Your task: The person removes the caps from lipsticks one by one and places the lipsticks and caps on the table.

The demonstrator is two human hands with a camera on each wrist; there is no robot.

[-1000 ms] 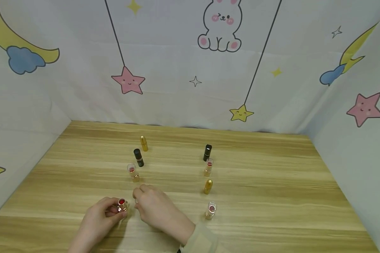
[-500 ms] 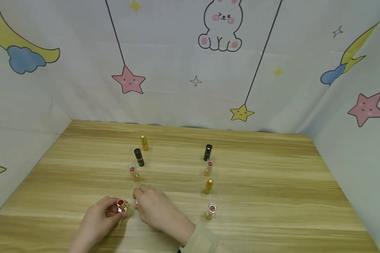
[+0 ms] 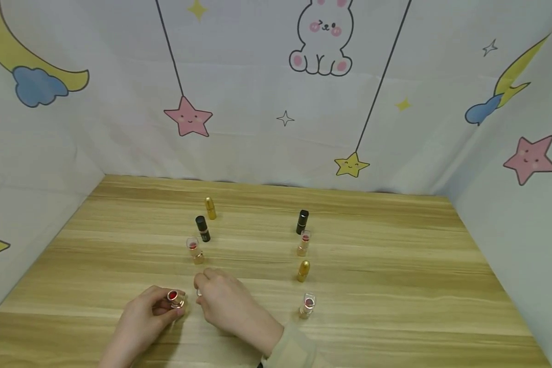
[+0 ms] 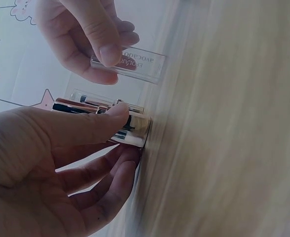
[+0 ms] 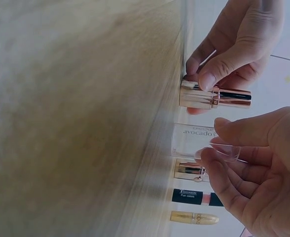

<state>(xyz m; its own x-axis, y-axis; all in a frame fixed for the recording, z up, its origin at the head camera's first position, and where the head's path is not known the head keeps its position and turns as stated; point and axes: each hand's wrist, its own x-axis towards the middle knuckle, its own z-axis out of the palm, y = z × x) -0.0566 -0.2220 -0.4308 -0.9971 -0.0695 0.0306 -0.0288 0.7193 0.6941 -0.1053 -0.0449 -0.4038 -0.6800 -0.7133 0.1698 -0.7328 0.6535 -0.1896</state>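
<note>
My left hand point(image 3: 140, 317) grips an uncapped rose-gold lipstick point(image 3: 177, 300) by its base near the table, with the red end facing up. In the right wrist view, the thumb lies along the base of that lipstick point(image 5: 196, 96). Beside it, my right hand point(image 3: 225, 304) pinches a clear lipstick cap point(image 5: 186, 140) with printed lettering. Most of this cap is hidden behind the fingers in the head view. Cap and lipstick are apart, side by side. Just beyond the hands stands a clear-capped lipstick point(image 3: 196, 253).
A black lipstick point(image 3: 203, 229) and a gold lipstick point(image 3: 210, 208) stand farther back on the left. To the right, a row holds a black lipstick point(image 3: 302, 222), a clear-capped one point(image 3: 304, 243), a gold one point(image 3: 303, 271) and another clear-capped one point(image 3: 307, 306). A printed curtain point(image 3: 248, 153) borders the wooden table point(image 3: 395, 286).
The rose-gold lipstick in my left hand has tipped a little, its red end shifting left. My right hand keeps its place with the cap.
</note>
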